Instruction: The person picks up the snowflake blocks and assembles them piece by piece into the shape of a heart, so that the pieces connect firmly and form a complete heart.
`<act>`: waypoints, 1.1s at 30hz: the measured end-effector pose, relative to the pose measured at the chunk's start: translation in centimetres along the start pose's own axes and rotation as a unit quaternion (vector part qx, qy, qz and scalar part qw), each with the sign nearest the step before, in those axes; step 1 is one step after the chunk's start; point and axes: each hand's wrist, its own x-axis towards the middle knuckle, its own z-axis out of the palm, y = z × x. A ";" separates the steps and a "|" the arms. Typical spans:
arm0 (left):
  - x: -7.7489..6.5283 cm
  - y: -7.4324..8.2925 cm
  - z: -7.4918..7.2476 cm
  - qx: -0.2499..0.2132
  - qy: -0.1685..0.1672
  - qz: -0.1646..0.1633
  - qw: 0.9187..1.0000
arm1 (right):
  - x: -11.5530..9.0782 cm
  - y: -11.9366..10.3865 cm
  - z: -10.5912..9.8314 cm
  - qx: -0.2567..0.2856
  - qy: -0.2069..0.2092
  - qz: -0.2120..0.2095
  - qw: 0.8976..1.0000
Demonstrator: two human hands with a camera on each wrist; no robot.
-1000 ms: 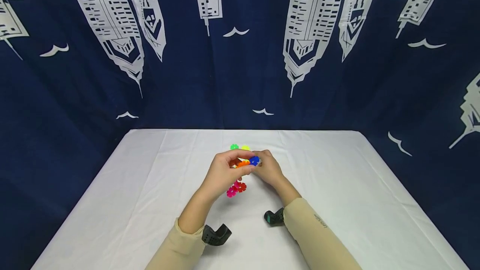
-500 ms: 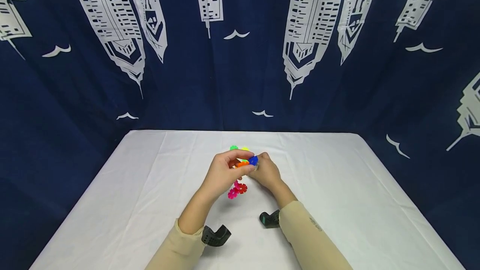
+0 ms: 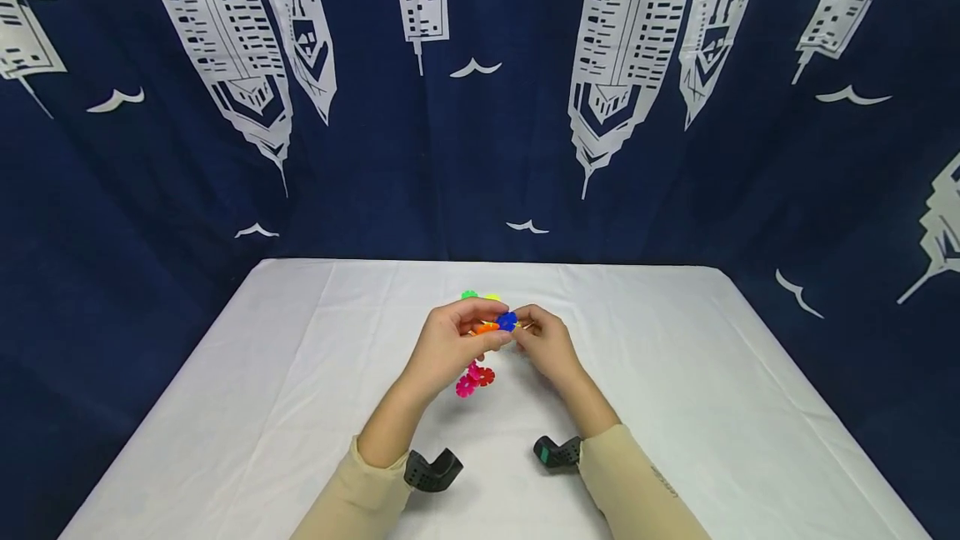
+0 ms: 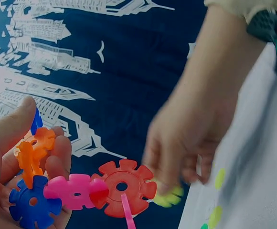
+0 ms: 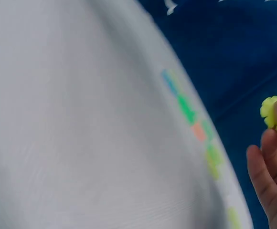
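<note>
Since the frame half a second ago, the right hand (image 3: 549, 347) has shifted slightly toward 3 o'clock, its sleeve with it; the left hand (image 3: 448, 347) is practically unmoved. Nearest, at 6 o'clock, the forearms enter in beige sleeves (image 3: 637, 482), each with a black wrist camera (image 3: 432, 471). Farther up, a chain of slotted discs (image 4: 64, 193) hangs from the left hand, its pink and red end at 5 o'clock from that hand and clear of the fingers. The left thumb and fingers pinch the chain's upper part, by the orange disc (image 4: 44, 138) and the blue disc (image 3: 507, 322); the latter sits at the fingertips, about 2 o'clock. The right hand, at 3 o'clock from the left, pinches a single yellow disc (image 5: 269, 112) by its rim; whether it touches the blue one cannot be determined. Assessment: the pieces appear to be thin moulded plastic, light, fairly stiff and smooth, unlikely to break but liable to twist at the slot joints. Recommended hold: flat faces between thumb and forefinger, close to the joint, slots left free; the dangling end should not be used as a handle. Beyond the hands, toward 10 o'clock from the fingertips, lie a loose green disc (image 3: 468, 294) and a loose yellow piece (image 3: 492, 297) on white cloth (image 3: 675, 382). Farthest, at 12 o'clock, hangs a navy curtain (image 3: 450, 157) with white building prints.
</note>
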 end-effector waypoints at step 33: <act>-0.4 1.1 -0.1 -0.011 -0.005 -0.015 1.000 | -5.3 -8.7 -5.0 0.050 -0.009 -0.262 0.964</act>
